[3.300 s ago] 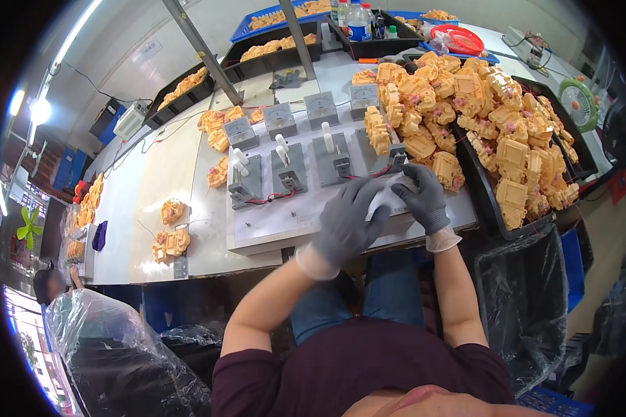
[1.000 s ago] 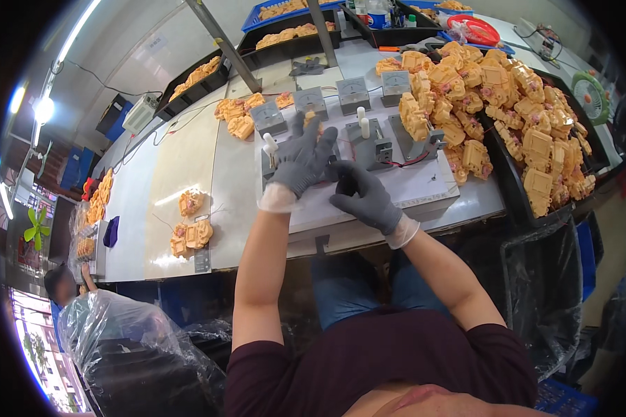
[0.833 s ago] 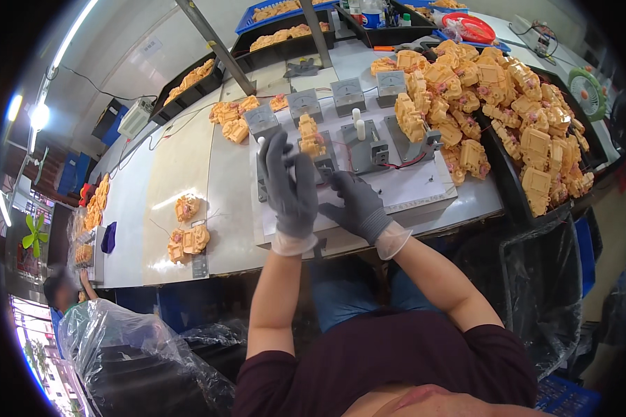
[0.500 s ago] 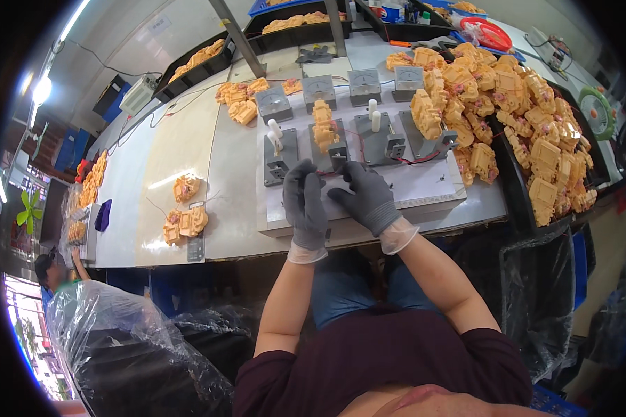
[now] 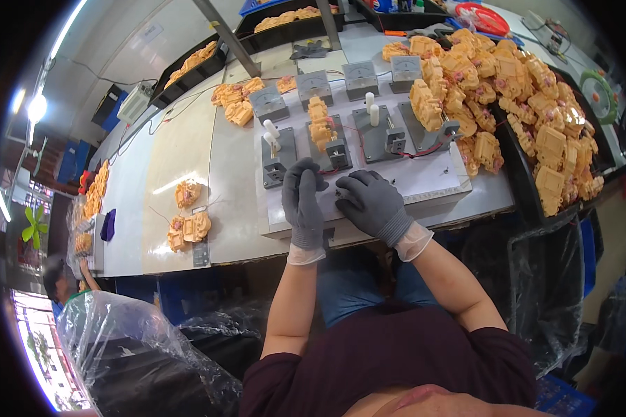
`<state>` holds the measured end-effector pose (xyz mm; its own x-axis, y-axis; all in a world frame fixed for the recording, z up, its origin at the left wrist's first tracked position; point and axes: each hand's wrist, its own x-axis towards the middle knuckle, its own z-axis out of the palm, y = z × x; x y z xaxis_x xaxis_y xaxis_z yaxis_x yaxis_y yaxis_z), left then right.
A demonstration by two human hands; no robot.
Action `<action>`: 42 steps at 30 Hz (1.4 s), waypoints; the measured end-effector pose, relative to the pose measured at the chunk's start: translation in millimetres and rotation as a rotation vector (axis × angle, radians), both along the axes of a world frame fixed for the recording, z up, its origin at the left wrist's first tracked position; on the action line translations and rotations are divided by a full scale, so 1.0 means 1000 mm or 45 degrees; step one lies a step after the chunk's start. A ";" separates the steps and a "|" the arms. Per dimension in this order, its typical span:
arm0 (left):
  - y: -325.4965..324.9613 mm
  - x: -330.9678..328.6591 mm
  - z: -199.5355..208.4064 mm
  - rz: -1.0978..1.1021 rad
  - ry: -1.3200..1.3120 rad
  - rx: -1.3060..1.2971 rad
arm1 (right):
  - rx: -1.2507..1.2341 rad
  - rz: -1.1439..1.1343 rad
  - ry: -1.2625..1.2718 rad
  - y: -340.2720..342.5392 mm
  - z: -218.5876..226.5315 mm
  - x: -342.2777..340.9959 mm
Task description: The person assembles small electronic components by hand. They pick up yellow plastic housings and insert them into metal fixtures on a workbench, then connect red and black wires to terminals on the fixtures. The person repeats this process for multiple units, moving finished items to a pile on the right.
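My left hand point(image 5: 303, 201), in a grey glove, hovers over the near part of a white test board point(image 5: 424, 182). Its fingers are bent in toward the thumb, and anything between them is hidden. My right hand point(image 5: 374, 203), also gloved, rests low on the board with its fingertips bunched at a small dark spot. Just beyond the hands, a tan plastic gearbox-like part point(image 5: 319, 125) sits on a grey fixture point(image 5: 336, 151). Another such part point(image 5: 426, 104) is on the rightmost fixture. Two fixtures between and beside them bear white pegs point(image 5: 374, 115). Analog meters point(image 5: 314, 86) stand behind.
Tan parts point(image 5: 459, 69) are heaped at the right, beside a full black tray point(image 5: 528, 201). Several lie left of the board point(image 5: 189, 229). Metal posts point(image 5: 229, 38) rise at the back. Red wires point(image 5: 424, 154) run by the fixtures. A person point(image 5: 59, 278) is at far left.
My right hand has drawn back from the fixture's front and come down onto the near part of the board. The left hand stays close to its place. The whole view has shifted slightly.
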<state>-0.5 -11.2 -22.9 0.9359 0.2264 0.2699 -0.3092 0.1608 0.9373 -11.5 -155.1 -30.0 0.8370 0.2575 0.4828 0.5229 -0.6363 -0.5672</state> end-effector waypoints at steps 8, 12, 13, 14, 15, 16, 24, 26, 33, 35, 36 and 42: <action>-0.003 0.003 -0.003 0.087 0.033 0.074 | 0.003 0.050 0.021 -0.004 -0.002 0.001; -0.003 0.005 -0.004 0.106 0.051 0.090 | 0.042 0.052 0.004 -0.004 -0.005 0.001; -0.003 0.006 -0.004 0.101 0.048 0.078 | 0.034 0.042 0.014 -0.004 -0.005 0.001; -0.004 0.006 -0.005 0.096 0.044 0.066 | 0.026 0.032 0.025 -0.004 -0.006 0.001; -0.003 0.008 -0.007 0.101 0.073 0.034 | 0.015 0.029 0.031 -0.004 -0.006 0.001; -0.003 0.008 -0.006 0.102 0.068 0.035 | 0.017 0.003 0.023 -0.002 -0.006 0.001; -0.004 0.009 -0.006 0.153 0.070 0.045 | -0.002 0.133 -0.033 -0.005 -0.013 0.012; -0.005 0.010 -0.006 0.138 0.064 0.028 | 0.010 0.167 -0.054 -0.009 -0.013 0.013; -0.002 0.009 -0.007 0.120 0.062 -0.008 | -0.017 0.157 0.069 -0.008 -0.005 0.007; -0.001 0.008 -0.004 0.125 0.082 -0.026 | 0.013 0.107 0.078 -0.006 -0.002 0.005; -0.003 0.007 -0.003 0.137 0.087 -0.040 | 0.023 0.083 0.080 -0.005 0.000 0.004; 0.000 0.005 -0.003 0.096 0.045 -0.043 | -0.038 0.054 0.010 -0.002 0.000 0.004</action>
